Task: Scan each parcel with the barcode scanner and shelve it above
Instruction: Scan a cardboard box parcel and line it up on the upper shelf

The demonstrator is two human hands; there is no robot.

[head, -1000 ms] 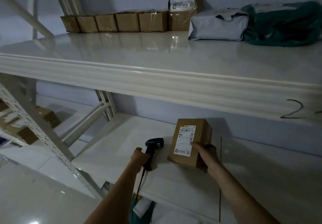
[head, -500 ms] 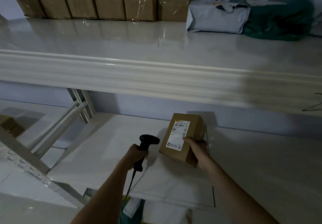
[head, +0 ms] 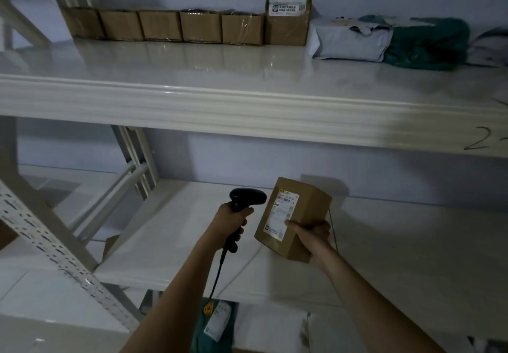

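Head view, dim light. A black pistol-grip barcode scanner point(head: 248, 198) is gripped by the left hand point(head: 232, 219), fingers wrapped round the handle; its rounded head is aimed right, just beside the parcel. A dark cable point(head: 217, 275) hangs from the handle's base. A rectangular brown cardboard parcel point(head: 292, 219) is held tilted above the lower shelf point(head: 170, 242) by the right hand point(head: 312, 236), thumb pressed on the white printed label point(head: 280, 216), the other fingers curled behind the box. The upper shelf point(head: 247, 78) is smooth, glossy and off-white, with a ribbed front edge. Along its back stand a row of five taped cardboard boxes point(head: 162, 25), a taller labelled box point(head: 287, 21), a crumpled grey poly mailer point(head: 350, 40) and a dark green soft bag point(head: 428, 43). A perforated metal upright point(head: 41, 234) crosses the left.
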